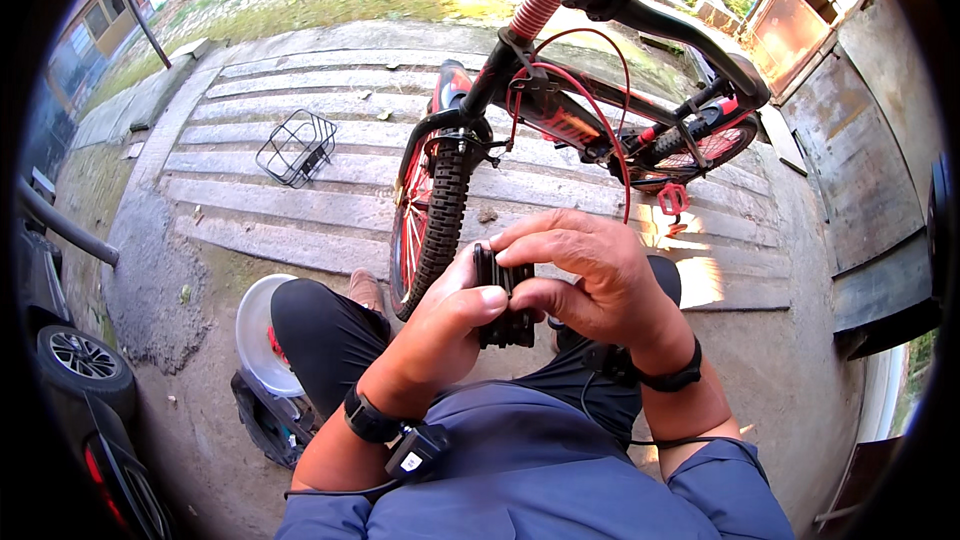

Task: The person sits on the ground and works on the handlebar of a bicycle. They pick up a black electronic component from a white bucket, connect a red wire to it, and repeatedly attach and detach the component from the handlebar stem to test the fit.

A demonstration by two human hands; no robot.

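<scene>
My left hand and my right hand meet in front of my lap, both closed on a black, ridged, block-shaped part. My left thumb presses against its near side, while the right thumb and fingers pinch its upper right. Most of its far side is hidden by the fingers, and its exact kind cannot be made out. Just beyond my hands stands a black and red bicycle, its knobbly front tyre turned toward me. A red pedal shows low on the bicycle.
A black wire basket lies on the slatted concrete to the left. Beside my left knee is a whitish plastic tub holding something red, with a black bag next to it. A dark car stands far left; metal panels line the right.
</scene>
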